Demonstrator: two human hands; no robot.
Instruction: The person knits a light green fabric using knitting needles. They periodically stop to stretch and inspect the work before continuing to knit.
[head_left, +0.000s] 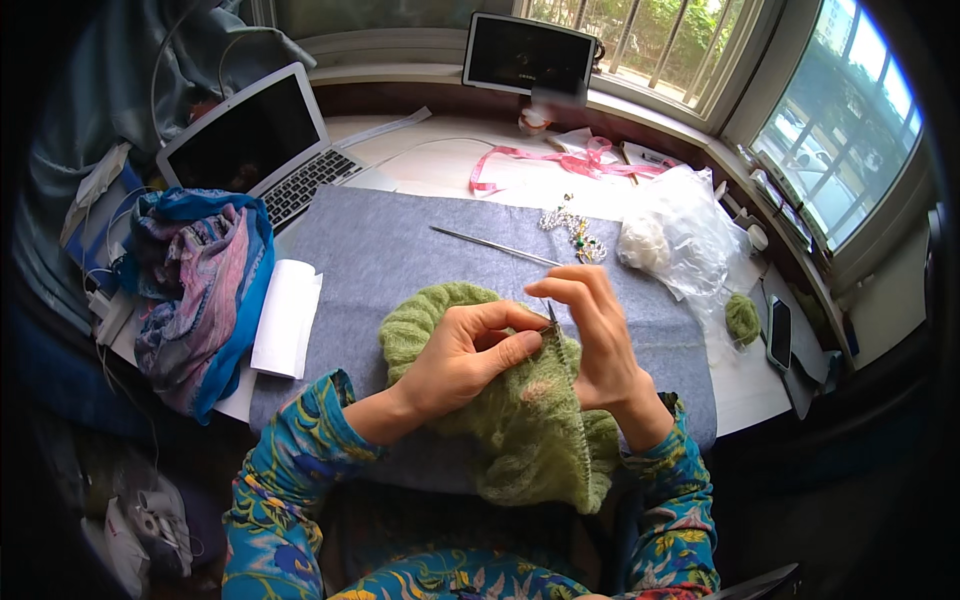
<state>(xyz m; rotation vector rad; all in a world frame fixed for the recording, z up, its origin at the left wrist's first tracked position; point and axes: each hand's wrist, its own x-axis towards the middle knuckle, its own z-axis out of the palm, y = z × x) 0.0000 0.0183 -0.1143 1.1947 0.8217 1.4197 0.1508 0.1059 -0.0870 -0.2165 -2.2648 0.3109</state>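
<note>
A piece of fuzzy green knitting (517, 442) hangs between my hands, its lower end drooping past the table's front edge. My left hand (472, 360) pinches its upper edge between thumb and fingers. The dark tip of a knitting needle (553, 312) pokes out just beyond that pinch, and a row of stitches runs down from it. My right hand (604, 337) is curled against the right side of the knitting, index finger bent above the needle tip. Its thumb and grip are partly hidden. Beyond the hands, a loose metal knitting needle (487, 243) lies on the grey cloth (345, 247).
A laptop (255, 142), a bunched scarf (195, 285) and a white paper pad (286, 319) are at left. Stitch markers on a chain (574, 229), a pink tape measure (559, 159), a plastic bag (686, 225), green yarn ball (742, 319) and phone (779, 334) lie right. A tablet (529, 56) stands behind.
</note>
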